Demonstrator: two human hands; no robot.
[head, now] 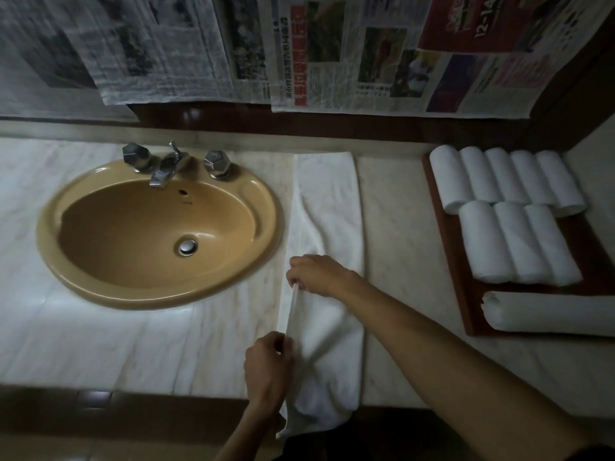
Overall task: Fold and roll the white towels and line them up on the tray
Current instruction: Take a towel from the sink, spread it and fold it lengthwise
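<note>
A long white towel (327,207) lies folded into a narrow strip on the marble counter, right of the sink, its near end hanging over the counter's front edge. My right hand (317,274) pinches the towel's left edge near the middle. My left hand (268,367) pinches the same edge lower down, close to the counter's front. The edge is lifted taut between both hands. At the right, a dark wooden tray (466,294) holds several rolled white towels (506,178) in two rows, plus one longer roll (545,314) lying crosswise at the tray's near end.
A tan oval sink (100,207) with a chrome tap (166,168) and two knobs occupies the counter's left half. Newspaper sheets (332,51) cover the wall behind. The marble counter (392,227) runs between towel and tray.
</note>
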